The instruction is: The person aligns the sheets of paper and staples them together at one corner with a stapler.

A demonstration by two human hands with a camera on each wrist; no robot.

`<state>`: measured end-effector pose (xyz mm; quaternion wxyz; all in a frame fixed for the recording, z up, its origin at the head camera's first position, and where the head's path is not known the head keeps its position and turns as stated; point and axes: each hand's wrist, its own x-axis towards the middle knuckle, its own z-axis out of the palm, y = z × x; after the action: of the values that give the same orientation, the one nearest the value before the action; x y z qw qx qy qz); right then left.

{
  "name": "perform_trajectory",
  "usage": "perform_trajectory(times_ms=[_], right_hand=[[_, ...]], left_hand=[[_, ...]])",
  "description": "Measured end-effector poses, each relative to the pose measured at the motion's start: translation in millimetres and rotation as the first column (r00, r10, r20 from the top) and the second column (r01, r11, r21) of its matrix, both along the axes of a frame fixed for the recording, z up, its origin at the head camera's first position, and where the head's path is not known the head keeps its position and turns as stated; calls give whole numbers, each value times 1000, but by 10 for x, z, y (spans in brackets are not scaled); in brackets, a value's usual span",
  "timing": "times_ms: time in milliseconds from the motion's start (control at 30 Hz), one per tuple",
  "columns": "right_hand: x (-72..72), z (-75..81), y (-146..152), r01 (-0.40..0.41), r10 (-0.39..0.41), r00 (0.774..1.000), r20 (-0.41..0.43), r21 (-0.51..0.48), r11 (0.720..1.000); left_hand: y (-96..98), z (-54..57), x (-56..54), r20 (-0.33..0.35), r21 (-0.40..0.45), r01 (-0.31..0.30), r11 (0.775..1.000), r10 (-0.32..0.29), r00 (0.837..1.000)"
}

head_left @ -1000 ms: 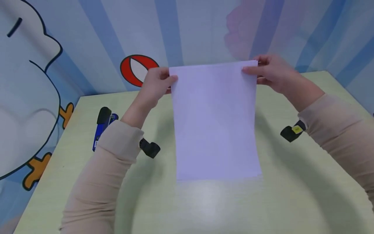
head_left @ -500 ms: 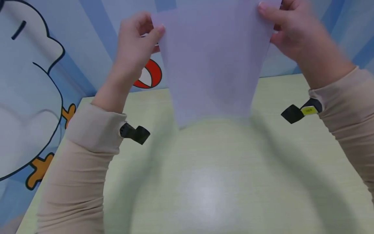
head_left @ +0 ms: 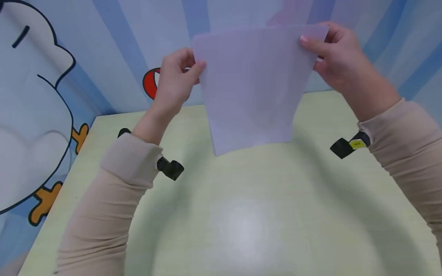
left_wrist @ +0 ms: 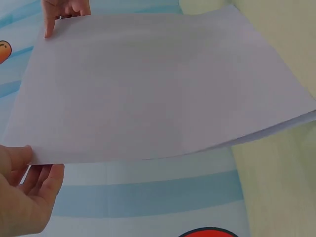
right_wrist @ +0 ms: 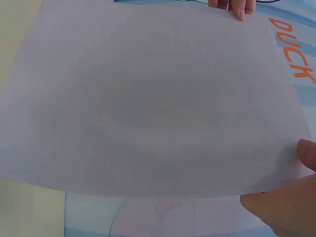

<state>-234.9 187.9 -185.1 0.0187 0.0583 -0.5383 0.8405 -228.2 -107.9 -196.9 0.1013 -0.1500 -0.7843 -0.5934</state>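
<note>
White paper [head_left: 252,88] is held up by its two sides over the back of the table. In the left wrist view the paper [left_wrist: 148,89] shows a second layer along its lower right edge. My left hand [head_left: 176,78] pinches the left side near the top, thumb on the near face and fingers behind. Opposite it, my right hand [head_left: 348,63] pinches the top right corner the same way. The right wrist view shows the paper [right_wrist: 148,98] bowing slightly between both hands. Behind my left wrist, only the black end of a stapler [head_left: 124,132] shows.
A pale wooden table [head_left: 241,199] spreads below the hands. Its back edge meets a blue striped wall [head_left: 231,15] with cartoon pictures. Each sleeve cuff carries a small black camera, the left camera [head_left: 170,168] and the right camera [head_left: 345,147].
Both hands raised the paper high from lower over the table, then brought it down a little. Its lower edge now sits farther back. The stapler has become mostly hidden by the left arm.
</note>
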Motion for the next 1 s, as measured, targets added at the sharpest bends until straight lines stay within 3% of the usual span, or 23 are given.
perform_trajectory(times_ms=[133, 333, 500, 567, 667, 833, 1000], right_hand=[[18, 18, -1, -26, 26, 998, -58, -4, 1000], [43, 207, 2, -13, 15, 995, -96, 16, 1000], [15, 188, 5, 25, -22, 999, -39, 79, 997], [-5, 132, -4, 31, -30, 999, -16, 73, 997], [-26, 77, -19, 37, -36, 999, -18, 32, 999], [-5, 121, -46, 52, -54, 993, -101, -22, 998], [76, 233, -61, 76, -86, 983, -164, -66, 995]], left_hand=[[12, -6, -27, -33, 28, -21, 999, 22, 999], [51, 153, 11, -130, 75, -67, 995, 76, 989], [98, 151, 19, -74, 0, -115, 993, 115, 991], [114, 102, -1, -39, -17, -120, 993, 119, 992], [130, 45, -40, -39, -6, -126, 992, 125, 991], [154, 54, -50, -163, -5, -156, 988, 153, 975], [174, 149, 40, -311, -31, -216, 976, 196, 930]])
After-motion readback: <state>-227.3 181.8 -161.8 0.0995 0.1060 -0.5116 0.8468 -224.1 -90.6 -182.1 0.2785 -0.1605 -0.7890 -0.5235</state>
